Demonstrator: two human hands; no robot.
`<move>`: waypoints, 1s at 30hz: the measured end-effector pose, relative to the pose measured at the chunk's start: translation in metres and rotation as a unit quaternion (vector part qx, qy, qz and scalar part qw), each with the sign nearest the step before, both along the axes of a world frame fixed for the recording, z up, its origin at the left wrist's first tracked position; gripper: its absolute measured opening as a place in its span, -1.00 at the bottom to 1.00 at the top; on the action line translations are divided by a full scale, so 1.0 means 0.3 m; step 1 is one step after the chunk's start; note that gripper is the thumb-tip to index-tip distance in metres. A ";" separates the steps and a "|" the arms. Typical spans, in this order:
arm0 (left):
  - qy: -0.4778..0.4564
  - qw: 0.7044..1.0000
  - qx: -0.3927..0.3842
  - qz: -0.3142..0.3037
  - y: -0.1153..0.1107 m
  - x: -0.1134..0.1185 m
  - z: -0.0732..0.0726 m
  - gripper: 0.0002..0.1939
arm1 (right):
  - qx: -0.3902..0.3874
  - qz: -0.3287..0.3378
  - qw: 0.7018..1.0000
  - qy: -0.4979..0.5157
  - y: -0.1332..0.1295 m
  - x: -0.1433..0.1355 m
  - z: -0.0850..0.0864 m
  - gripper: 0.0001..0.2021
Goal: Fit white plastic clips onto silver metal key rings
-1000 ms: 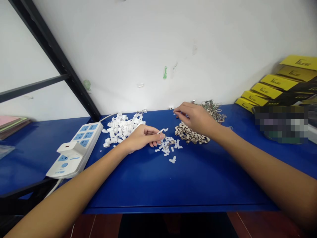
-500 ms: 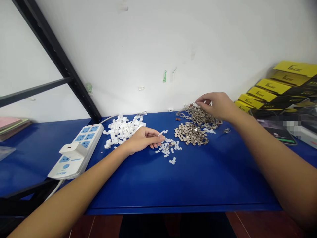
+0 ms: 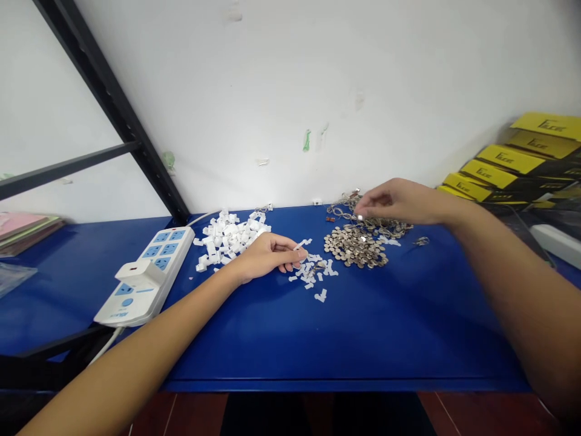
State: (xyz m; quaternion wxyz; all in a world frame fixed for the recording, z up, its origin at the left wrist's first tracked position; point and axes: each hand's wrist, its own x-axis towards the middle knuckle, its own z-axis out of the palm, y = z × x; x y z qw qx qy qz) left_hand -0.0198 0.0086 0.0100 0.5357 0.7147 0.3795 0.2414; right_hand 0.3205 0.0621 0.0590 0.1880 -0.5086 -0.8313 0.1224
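My left hand is closed in a pinch on a thin white piece, above a scatter of small white flat pieces. Behind its wrist lies a pile of white plastic parts. My right hand pinches a small shiny metal piece over the back edge of a heap of round metal discs. Just behind and under that hand is a tangle of metal chains.
A white power strip with a plugged-in adapter lies at the left, beside a black metal frame. Yellow and black boxes are stacked at the back right. Everything stands on a blue table against a white wall.
My right hand has moved down from the back of the chains toward the discs, and a shiny piece now shows at its fingertips. My left hand keeps its pinch. The view has shifted slightly.
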 end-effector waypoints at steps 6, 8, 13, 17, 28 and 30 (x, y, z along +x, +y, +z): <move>0.001 1.000 -0.001 -0.001 0.002 0.001 -0.003 -0.64 | -0.216 -0.005 0.969 -0.123 -0.018 0.065 0.037 -0.84; 0.003 1.000 -0.002 -0.001 0.004 0.001 -0.004 -0.64 | -0.228 -0.030 0.963 -0.139 -0.013 0.073 0.029 -0.83; 0.010 1.000 0.006 0.001 0.007 0.001 -0.008 -0.63 | -0.225 -0.030 0.962 -0.149 0.007 0.069 -0.002 -0.79; 0.011 1.000 0.003 -0.003 0.003 0.001 -0.003 -0.63 | -0.218 -0.026 0.962 -0.160 0.015 0.076 -0.005 -0.78; 0.014 0.999 0.024 -0.026 0.001 -0.002 0.002 -0.61 | -0.158 0.113 0.981 0.023 -0.083 -0.118 0.005 -0.65; 0.014 0.999 0.025 -0.029 0.004 -0.004 0.000 -0.62 | -0.144 0.145 0.977 0.064 -0.106 -0.190 -0.018 -0.65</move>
